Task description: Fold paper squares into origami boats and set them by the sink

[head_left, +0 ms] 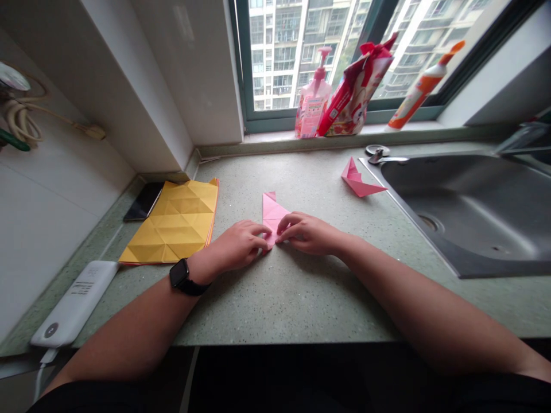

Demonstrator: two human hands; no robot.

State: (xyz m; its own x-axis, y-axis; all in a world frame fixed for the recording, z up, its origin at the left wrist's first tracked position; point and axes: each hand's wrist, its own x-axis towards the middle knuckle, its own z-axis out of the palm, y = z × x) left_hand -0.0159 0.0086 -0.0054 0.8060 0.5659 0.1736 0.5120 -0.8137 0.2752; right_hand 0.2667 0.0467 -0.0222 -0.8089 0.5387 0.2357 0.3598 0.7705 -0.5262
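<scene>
A small piece of folded pink paper lies on the speckled green countertop, creased and narrowing toward its far end. My left hand grips its near left edge, thumb and fingers closed on the paper. From the other side, my right hand pinches the near right part of the same paper. The fingertips of both hands almost meet and cover the paper's near end. A finished-looking pink folded paper boat rests farther back on the right, beside the sink.
Creased yellow paper sheets lie at left, partly over a black phone. A white power bank with a cable is nearer. The steel sink is at right. A pump bottle, red bag and orange bottle line the windowsill.
</scene>
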